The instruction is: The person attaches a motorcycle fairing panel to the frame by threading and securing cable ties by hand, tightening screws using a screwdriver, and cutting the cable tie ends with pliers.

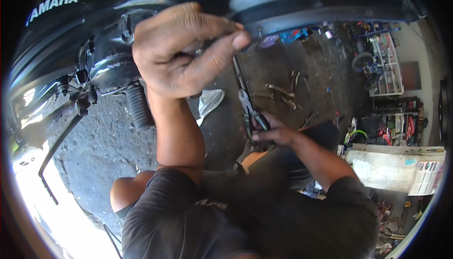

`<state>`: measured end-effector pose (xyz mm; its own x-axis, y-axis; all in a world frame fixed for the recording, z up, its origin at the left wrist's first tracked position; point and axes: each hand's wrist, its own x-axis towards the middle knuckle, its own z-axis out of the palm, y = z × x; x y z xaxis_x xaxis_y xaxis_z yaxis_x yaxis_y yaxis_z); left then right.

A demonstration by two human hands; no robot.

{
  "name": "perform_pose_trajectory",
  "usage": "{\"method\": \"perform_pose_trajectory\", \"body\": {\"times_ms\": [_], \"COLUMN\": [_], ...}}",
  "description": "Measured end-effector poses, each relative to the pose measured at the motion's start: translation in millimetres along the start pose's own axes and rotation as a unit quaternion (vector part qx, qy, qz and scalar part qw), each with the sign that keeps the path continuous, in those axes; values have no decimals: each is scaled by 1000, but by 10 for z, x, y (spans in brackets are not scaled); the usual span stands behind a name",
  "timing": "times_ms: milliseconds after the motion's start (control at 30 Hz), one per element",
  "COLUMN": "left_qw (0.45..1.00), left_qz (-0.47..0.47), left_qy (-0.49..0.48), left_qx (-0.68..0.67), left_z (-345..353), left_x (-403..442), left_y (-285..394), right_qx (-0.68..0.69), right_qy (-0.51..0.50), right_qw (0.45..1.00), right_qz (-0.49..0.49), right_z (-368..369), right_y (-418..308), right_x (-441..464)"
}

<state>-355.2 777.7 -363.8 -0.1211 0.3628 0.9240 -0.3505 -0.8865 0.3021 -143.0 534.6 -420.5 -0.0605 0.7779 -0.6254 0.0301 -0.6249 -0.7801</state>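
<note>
My left hand [186,51] is raised close to the camera, in front of the motorcycle's underside. Its thumb and forefinger are pinched together, and whatever may lie between the tips is too small to make out. Lower and to the right, my right hand [274,130] is wrapped around the handles of a pair of pliers [256,117]. The plier jaws point up and away from me. Just beyond them runs a thin dark rod [239,72]; whether the jaws touch it I cannot tell. Dark bodywork of the motorcycle [311,1] spans the top.
A ribbed rubber footpeg [138,105] and a bent metal lever [61,141] stick out at left. On the stained floor lie a crumpled plastic bag [211,102] and several loose metal parts [283,91]. At right stand a white rack [387,63] and a pale box [377,169].
</note>
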Motion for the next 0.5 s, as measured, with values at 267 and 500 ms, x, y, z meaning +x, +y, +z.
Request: {"method": "perform_pose_trajectory", "body": {"times_ms": [267,500], "left_qw": [997,991], "left_qz": [-66,-76], "left_qy": [-32,-94], "left_qx": [0,-51], "left_z": [-77,-103], "left_x": [24,45], "left_y": [123,210], "right_qx": [-90,105], "right_qy": [13,208], "right_qw": [946,933], "right_qz": [-310,-275], "right_z": [137,182], "right_y": [-733,-657], "right_x": [-219,-162]}}
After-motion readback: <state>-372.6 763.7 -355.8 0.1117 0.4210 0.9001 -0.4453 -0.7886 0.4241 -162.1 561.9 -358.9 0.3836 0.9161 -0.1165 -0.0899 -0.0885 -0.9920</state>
